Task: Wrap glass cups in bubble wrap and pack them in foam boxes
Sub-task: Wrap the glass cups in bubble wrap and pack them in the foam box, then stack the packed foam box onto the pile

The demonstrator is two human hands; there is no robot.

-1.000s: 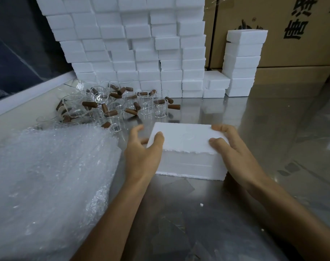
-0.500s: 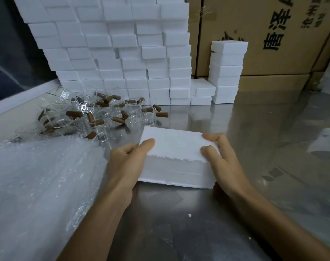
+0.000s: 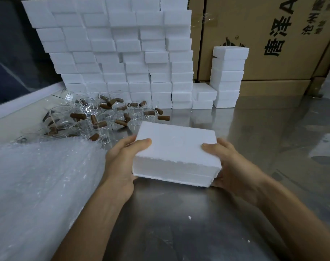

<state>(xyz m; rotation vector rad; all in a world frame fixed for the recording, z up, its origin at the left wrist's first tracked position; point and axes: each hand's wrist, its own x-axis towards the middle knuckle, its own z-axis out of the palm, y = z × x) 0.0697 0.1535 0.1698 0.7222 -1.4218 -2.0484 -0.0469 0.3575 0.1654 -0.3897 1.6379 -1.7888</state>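
Left hand [image 3: 120, 162] and right hand [image 3: 233, 166], each grip grasping an end of the closed foam box [image 3: 176, 147]; squeezing may crumble foam, or a slip may strike glass cups [image 3: 96, 117] beyond the left grip.

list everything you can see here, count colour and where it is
foam box: one, white, centre, lid on, held at both ends
foam box stacks: many, white, a wall at the back, a short column to its right
glass cups: a jumbled pile, too many to count, clear with brown handles, back left
bubble wrap: one heap, clear, left
cartons: brown with black print, back right
table: one, steel
left hand: grips the box's left end
right hand: grips the box's right end
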